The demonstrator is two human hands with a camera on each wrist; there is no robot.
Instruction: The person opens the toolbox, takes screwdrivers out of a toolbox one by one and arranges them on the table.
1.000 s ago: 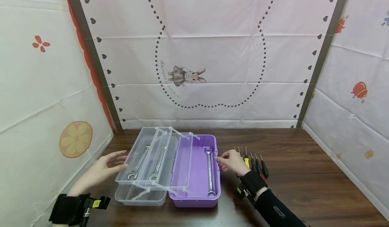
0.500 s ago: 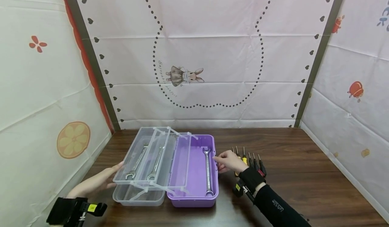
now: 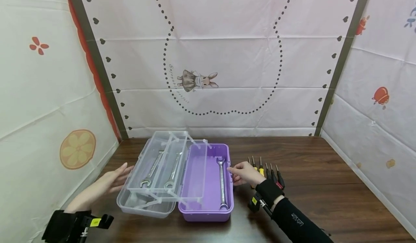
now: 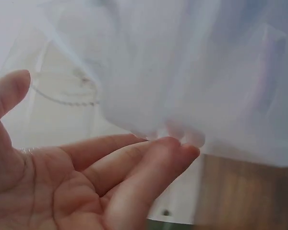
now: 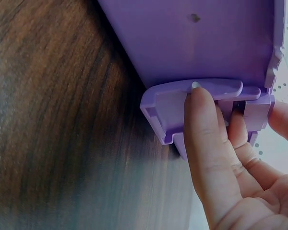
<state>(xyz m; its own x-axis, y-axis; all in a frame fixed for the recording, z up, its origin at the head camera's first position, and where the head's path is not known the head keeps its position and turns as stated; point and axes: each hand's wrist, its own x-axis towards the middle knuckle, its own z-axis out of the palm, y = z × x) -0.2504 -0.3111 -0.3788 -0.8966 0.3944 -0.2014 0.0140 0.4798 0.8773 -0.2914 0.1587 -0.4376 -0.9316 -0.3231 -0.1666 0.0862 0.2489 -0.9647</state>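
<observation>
The purple toolbox (image 3: 199, 216) stands open on the table, a wrench (image 3: 222, 184) lying along its right side. To its left the clear folding tray (image 3: 164, 190) holds two wrenches (image 3: 153, 168) and is joined by white arms. Beneath that tray sits the clear lid (image 3: 130, 205). My left hand (image 3: 105, 186) touches the clear plastic's left side with extended fingers, the thumb standing apart in the left wrist view. My right hand (image 3: 245, 173) grips the purple latch (image 5: 175, 103) on the toolbox's right wall, thumb at the top edge and fingers against and behind it.
Several screwdrivers (image 3: 272, 174) with yellow or dark handles lie right of the toolbox, partly behind my right hand. The brown wooden table (image 3: 312, 185) ends at printed cloth walls (image 3: 234, 66) on the left, back and right.
The clear tray has risen and shifted slightly back and right, and the lid's left side has lifted. My left hand has come up against the plastic. My right hand keeps its place.
</observation>
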